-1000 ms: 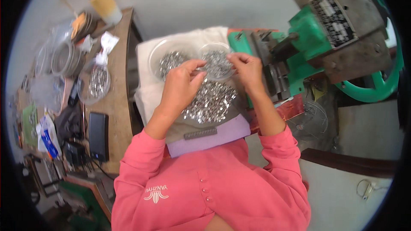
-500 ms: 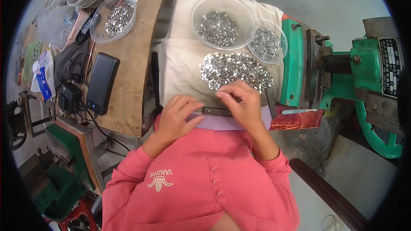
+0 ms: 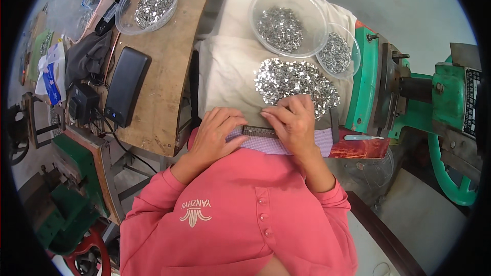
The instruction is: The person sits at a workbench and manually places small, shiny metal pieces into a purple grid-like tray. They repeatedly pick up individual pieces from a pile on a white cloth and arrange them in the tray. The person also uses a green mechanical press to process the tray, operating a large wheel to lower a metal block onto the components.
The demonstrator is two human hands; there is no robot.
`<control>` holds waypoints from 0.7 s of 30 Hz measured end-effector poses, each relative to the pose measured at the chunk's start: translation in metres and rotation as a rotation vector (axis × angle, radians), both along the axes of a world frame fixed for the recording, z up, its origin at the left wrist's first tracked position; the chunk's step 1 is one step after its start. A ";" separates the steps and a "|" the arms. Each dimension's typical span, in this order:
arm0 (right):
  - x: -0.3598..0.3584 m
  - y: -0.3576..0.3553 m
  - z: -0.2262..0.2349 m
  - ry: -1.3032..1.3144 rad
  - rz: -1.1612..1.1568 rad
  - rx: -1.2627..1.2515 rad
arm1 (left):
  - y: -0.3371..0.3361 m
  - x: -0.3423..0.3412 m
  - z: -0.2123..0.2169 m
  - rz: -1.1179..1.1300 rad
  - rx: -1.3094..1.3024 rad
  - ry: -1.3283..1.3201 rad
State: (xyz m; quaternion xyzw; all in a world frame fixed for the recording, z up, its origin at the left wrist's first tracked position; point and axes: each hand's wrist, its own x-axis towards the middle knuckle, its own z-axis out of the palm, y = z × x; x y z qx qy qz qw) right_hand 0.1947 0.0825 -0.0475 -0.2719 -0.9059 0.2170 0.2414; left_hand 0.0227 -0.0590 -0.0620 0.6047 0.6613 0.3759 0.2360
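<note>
A heap of small shiny metal pieces lies on a beige cloth. Below it, a dark slotted metal strip rests on a purple textured mat. My left hand is at the strip's left end, fingers bent and the thumb apart from them, nothing visible between. Over the strip's right part and the heap's lower edge is my right hand, its thumb and fingertips pinched together. Anything inside that pinch is too small or hidden to make out.
Beyond the heap stand a large clear tub and a smaller one, both with metal parts. A green press flanks the right side, near a light-blue handled tool. Leftward, a wooden table carries a black power bank and another tub.
The view has shifted, so the bench appears farther right and higher. My left hand has come closer to the strip's left end. My right fingertips stay near the heap's lower edge, pinched.
</note>
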 end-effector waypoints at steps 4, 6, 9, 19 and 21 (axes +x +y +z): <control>0.003 -0.004 -0.001 -0.029 -0.033 0.045 | 0.000 0.009 -0.009 0.052 0.069 0.013; 0.001 -0.005 -0.001 -0.049 -0.031 0.093 | 0.003 0.013 -0.013 0.047 0.071 0.042; -0.002 -0.009 0.000 -0.078 -0.016 0.179 | 0.005 0.015 -0.016 0.049 0.083 0.069; -0.002 -0.007 0.004 -0.049 0.002 0.098 | -0.001 0.017 -0.017 0.009 0.073 0.082; 0.001 -0.012 0.002 -0.071 -0.016 0.143 | 0.000 0.015 -0.016 -0.008 0.067 0.054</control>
